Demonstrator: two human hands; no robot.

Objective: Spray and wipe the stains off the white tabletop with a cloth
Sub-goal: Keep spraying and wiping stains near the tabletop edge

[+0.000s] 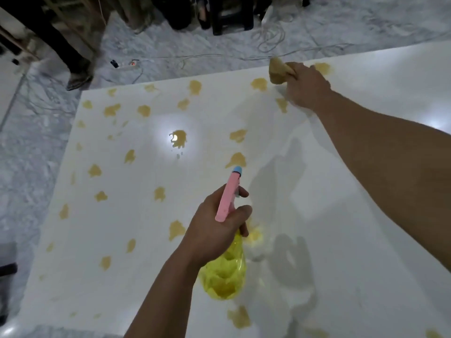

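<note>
The white tabletop [136, 235] carries several yellowish-brown stains [179, 138], spread mostly over its left and far parts. My left hand [214, 228] grips a spray bottle [227, 272] with a clear yellow body and a pink head tipped in blue, held above the table's middle with the nozzle pointing away from me. My right hand [306, 87] reaches to the far edge and presses a bunched, stained tan cloth [279, 71] onto the surface there, between two stains.
Beyond the table lies a grey marbled floor with white cables and a power strip [129, 64]. A person's legs in dark trousers [61, 42] stand at the far left. Dark stools [229, 15] sit at the back.
</note>
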